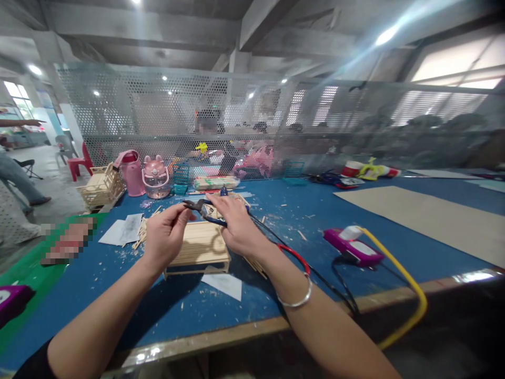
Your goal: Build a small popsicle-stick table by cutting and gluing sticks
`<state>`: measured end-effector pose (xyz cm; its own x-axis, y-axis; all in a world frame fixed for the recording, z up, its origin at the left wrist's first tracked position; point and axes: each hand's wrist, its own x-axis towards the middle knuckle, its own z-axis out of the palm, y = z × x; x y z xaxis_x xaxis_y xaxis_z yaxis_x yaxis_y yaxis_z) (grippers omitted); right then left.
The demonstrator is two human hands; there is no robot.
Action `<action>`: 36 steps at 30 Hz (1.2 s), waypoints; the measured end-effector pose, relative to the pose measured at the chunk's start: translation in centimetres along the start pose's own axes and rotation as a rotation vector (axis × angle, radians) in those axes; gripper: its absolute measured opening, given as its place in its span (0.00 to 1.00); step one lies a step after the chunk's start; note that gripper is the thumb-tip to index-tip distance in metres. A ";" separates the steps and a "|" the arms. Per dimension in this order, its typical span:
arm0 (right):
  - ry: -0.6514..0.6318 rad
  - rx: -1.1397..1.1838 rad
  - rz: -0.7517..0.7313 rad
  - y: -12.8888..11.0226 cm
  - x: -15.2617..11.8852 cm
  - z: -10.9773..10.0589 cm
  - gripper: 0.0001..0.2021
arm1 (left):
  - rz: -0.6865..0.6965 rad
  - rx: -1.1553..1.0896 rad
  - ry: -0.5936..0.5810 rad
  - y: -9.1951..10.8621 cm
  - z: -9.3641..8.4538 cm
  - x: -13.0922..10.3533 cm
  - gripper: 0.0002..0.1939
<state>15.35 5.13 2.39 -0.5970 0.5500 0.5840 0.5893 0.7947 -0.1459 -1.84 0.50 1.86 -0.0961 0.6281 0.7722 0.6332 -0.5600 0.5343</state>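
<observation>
My right hand (240,223) is wrapped round the blue handles of a pair of pliers (215,219), whose dark jaws point left. Close to those jaws, my left hand (168,231) has its thumb and fingers pinched together; what lies between them is too small or hidden to make out. Below both hands stands a little wooden slatted piece (197,250) on short legs, like a toy bed or bench. Thin wooden sticks (147,231) lie loose to its left. A white paper (224,284) sits at its front edge.
A purple power strip (353,247) with a yellow cord (402,268) lies at right, near a large cardboard sheet (434,216). Black cables cross beside my right forearm. Behind stand a pink flask (132,176), a pink bottle (155,179) and a perforated metal screen (158,116). Wooden frames (100,187) are stacked left.
</observation>
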 end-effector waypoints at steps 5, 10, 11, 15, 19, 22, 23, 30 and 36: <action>-0.008 0.032 -0.006 0.1 0.0 0.1 0.35 | 0.004 -0.003 0.000 0.0 0.1 0.0 0.10; 0.004 0.089 -0.006 0.0 -0.1 0.2 0.33 | 0.012 -0.003 -0.003 0.0 0.1 0.0 0.10; 0.013 0.095 -0.004 0.0 -0.1 0.3 0.32 | 0.015 -0.001 -0.002 0.0 0.1 0.0 0.10; 0.050 0.149 -0.016 0.0 0.0 0.6 0.26 | 0.030 0.003 0.003 0.1 0.1 -0.2 0.10; 0.102 0.189 -0.031 0.0 0.1 1.0 0.19 | 0.039 0.009 -0.004 0.3 0.0 -0.3 0.10; 0.146 0.176 -0.013 0.1 0.1 1.1 0.18 | 0.037 0.020 -0.011 0.3 0.0 -0.3 0.11; 0.150 0.175 -0.006 0.1 0.1 1.1 0.18 | 0.036 0.024 -0.013 0.3 0.0 -0.3 0.11; 0.126 0.165 0.048 0.2 -0.1 1.4 0.18 | -0.014 0.028 -0.017 0.5 0.1 -0.4 0.12; 0.162 0.102 0.071 0.2 -0.2 1.6 0.19 | -0.059 0.012 -0.027 0.7 0.1 -0.3 0.12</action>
<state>14.70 5.65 0.94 -0.4552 0.5637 0.6892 0.5635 0.7817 -0.2672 -1.27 -0.05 1.93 -0.1128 0.6739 0.7301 0.6366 -0.5152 0.5739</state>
